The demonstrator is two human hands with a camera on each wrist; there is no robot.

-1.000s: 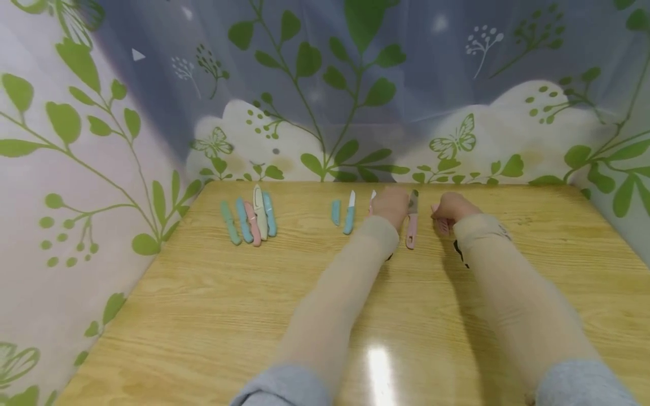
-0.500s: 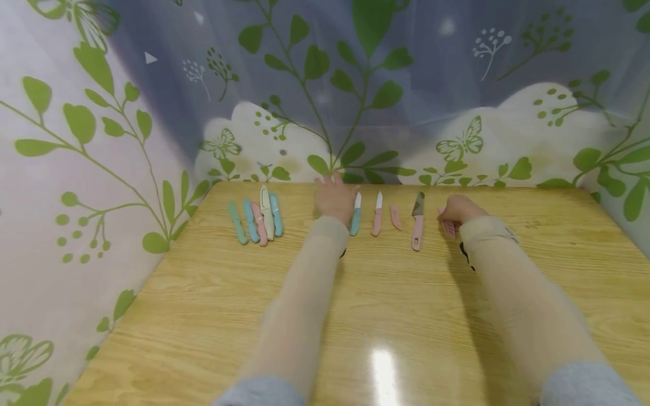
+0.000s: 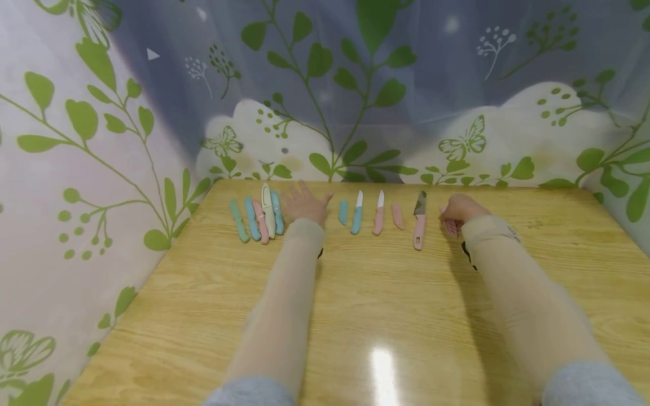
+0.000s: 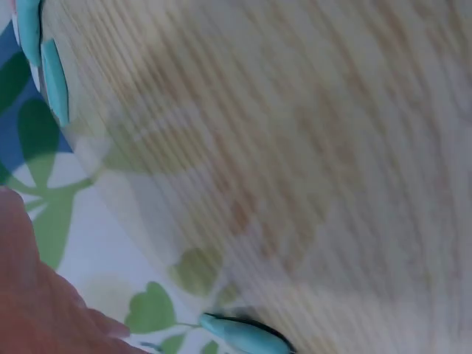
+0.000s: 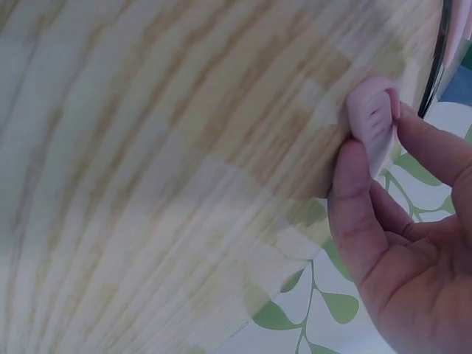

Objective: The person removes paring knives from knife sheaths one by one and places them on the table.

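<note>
The right hand (image 5: 413,251) had its thumb and fingertips clamped on a slotted pink sheath (image 5: 373,122), low over the table (image 3: 386,293), at about 3 o'clock from the big pink knife (image 3: 419,221). Holding the sheath well called, in my judgement, for a light pinch on its sides, firm enough to steady it without squeezing its walls in. The big pink knife lay bare, blade toward 12 o'clock, so safe handling meant touching only its 6 o'clock end.

The left hand (image 3: 306,206) had its fingers spread apart and gripped nothing; it was just beside a sheathed blue knife (image 3: 277,214) at its 9 o'clock, though I could not tell whether they touched. Toward its 3 o'clock lay a blue sheath (image 3: 343,212), a bare blue knife (image 3: 357,215), a small pink knife (image 3: 378,216) and a small pink sheath (image 3: 398,216). With 3 blades uncovered, lifting over the row seemed wiser than sweeping across.
</note>
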